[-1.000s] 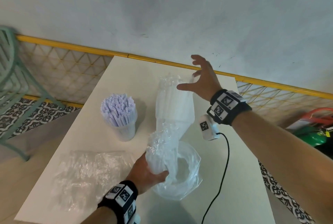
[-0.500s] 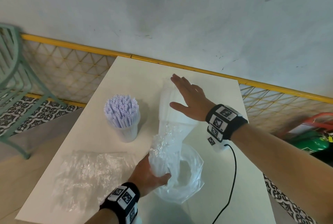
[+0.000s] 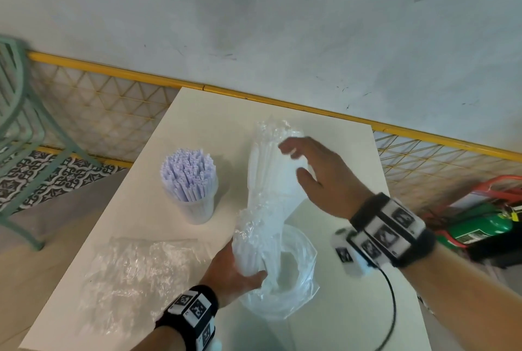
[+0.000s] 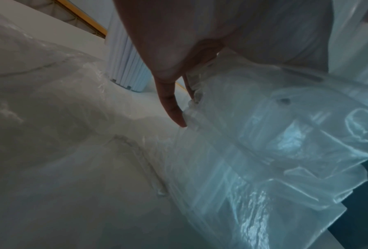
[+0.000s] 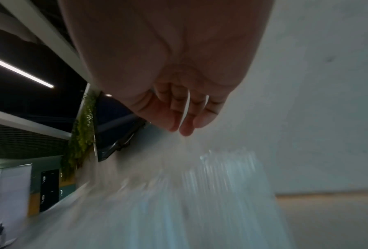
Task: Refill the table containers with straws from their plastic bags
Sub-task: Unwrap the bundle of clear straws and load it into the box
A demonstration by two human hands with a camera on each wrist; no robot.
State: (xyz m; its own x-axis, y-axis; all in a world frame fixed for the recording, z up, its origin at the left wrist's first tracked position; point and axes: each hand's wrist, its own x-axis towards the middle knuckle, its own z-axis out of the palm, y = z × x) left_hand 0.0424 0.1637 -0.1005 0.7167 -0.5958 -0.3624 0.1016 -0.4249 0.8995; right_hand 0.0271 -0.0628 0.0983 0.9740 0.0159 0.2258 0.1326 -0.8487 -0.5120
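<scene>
A: Where is the bag of straws (image 3: 271,181)?

B: On the white tabletop (image 3: 197,113), right of center, standing tilted with its sealed top toward the wall. Its lower end goes into a clear container (image 3: 285,268) draped in loose plastic near the front edge.

A: Which hand has it?

B: The left hand (image 3: 231,271) grips the crumpled lower part of the bag, fingers and thumb curled round the plastic just above the container's rim. In the left wrist view a finger (image 4: 174,109) presses into the folds of the film.

A: And the other one?

B: The right hand (image 3: 319,178) is beside the upper part of the bag, spread and relaxed, fingers slightly bent. It holds nothing. Whether the palm touches the plastic I cannot tell; the right wrist view is blurred, showing only fingertips (image 5: 185,128) above the bag.

A: What else is on the tabletop?

B: A second container full of pale lilac straws (image 3: 187,172) stands upright to the left of the bag, apart from it. An empty crumpled plastic bag (image 3: 132,274) lies flat at the front left. A black cable (image 3: 391,302) runs down from the right wrist.
</scene>
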